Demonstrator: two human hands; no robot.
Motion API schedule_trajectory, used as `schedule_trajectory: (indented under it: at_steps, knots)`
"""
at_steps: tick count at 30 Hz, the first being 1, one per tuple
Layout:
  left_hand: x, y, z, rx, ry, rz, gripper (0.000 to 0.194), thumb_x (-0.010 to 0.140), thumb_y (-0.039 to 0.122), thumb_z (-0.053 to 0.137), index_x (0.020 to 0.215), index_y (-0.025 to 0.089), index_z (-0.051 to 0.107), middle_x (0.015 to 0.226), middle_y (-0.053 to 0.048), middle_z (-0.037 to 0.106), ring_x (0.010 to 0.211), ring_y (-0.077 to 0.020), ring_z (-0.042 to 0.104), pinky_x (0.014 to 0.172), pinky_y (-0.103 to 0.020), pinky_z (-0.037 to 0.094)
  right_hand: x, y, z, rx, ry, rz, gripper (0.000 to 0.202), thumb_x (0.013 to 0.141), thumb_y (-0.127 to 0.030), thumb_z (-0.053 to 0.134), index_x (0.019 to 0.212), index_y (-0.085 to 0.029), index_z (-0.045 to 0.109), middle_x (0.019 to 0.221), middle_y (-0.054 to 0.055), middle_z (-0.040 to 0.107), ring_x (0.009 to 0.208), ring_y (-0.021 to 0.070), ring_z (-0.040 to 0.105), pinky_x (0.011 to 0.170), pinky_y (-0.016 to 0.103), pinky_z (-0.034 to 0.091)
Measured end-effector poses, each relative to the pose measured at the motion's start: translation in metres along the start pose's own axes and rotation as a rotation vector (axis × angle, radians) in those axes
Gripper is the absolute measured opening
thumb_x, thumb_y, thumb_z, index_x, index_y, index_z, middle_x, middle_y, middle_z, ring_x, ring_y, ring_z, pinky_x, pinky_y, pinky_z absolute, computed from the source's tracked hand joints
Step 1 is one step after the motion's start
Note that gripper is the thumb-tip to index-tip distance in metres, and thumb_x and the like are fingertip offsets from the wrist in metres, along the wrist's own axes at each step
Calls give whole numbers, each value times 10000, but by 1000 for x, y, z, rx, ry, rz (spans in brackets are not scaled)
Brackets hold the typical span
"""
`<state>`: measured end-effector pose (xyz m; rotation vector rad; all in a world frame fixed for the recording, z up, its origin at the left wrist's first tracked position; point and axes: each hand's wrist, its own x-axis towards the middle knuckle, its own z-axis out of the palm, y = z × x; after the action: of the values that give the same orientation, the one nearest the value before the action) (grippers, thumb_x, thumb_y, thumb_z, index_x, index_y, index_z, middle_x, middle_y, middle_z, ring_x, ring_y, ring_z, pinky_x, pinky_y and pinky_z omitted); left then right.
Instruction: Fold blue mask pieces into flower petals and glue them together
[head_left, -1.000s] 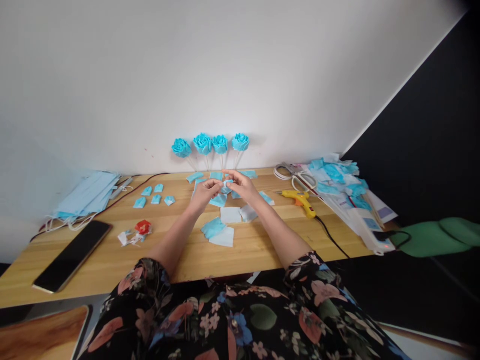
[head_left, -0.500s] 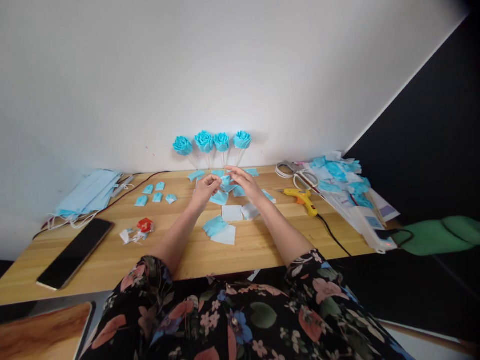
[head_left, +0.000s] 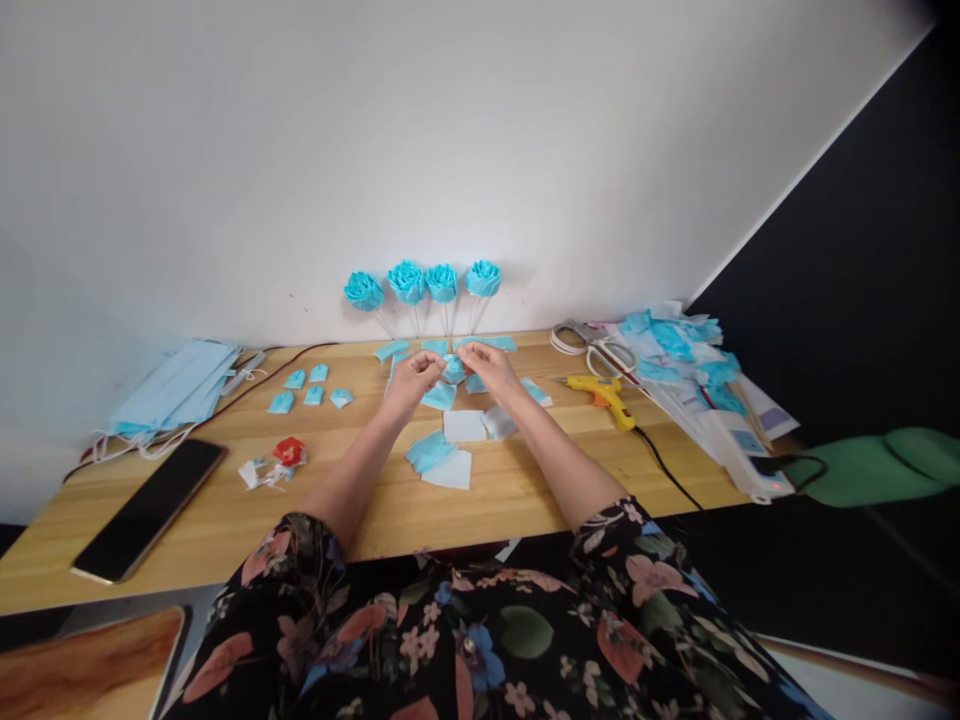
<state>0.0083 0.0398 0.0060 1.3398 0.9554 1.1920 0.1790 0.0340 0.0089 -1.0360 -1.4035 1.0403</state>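
Observation:
Between the fingertips of my left hand (head_left: pixel 415 380) and my right hand (head_left: pixel 489 370) is a small piece of light blue mask fabric (head_left: pixel 453 368), pinched from both sides. Its exact fold is too small to make out. Beneath and around my hands lie cut blue fabric pieces (head_left: pixel 439 396), and nearer to me are white pieces (head_left: pixel 464 426) and a blue-and-white pair (head_left: pixel 431 452). To the left sit several folded blue petals (head_left: pixel 282 402). Behind my hands, blue fabric roses (head_left: pixel 406 283) on thin stems lean at the wall.
A yellow glue gun (head_left: pixel 606 398), scissors (head_left: pixel 609 356) and a white tape roll (head_left: pixel 568 338) lie to the right, beside a heap of fabric scraps (head_left: pixel 675 340) and a power strip (head_left: pixel 742 462). Leftward are face masks (head_left: pixel 176 385), a phone (head_left: pixel 150 510) and a red wrapper (head_left: pixel 289 451).
My right hand's fingers, spread out before, have closed in a pinch on the blue fabric. My left hand stays in almost the same place.

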Motion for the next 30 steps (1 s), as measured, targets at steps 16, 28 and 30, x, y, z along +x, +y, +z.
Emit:
schedule_trajectory:
  at_steps: [16, 28, 30]
  knots:
    - [-1, 1, -1, -45, -123, -49, 472, 736, 554, 726, 984, 153, 694, 591, 39, 559, 495, -89, 444, 505, -240, 341, 1, 1, -4, -21, 101, -50, 486, 779, -633, 660, 617, -214, 474, 601, -42, 439, 624, 123, 417, 611, 273, 364]
    - [-1, 3, -1, -75, -116, -78, 345, 623, 438, 817, 628, 176, 593, 482, 55, 482, 464, -70, 379, 493, -234, 280, 0, -1, -1, 99, 113, 21, 568, 764, -763, 606, 696, -199, 621, 668, 3, 573, 643, 138, 519, 624, 282, 447]
    - [1, 0, -2, -102, -75, -58, 342, 646, 447, 792, 640, 183, 574, 479, 63, 463, 457, -68, 363, 491, -234, 267, 0, -2, -2, 143, 112, 74, 612, 760, -796, 582, 774, -191, 679, 722, 27, 630, 664, 143, 556, 643, 283, 474]
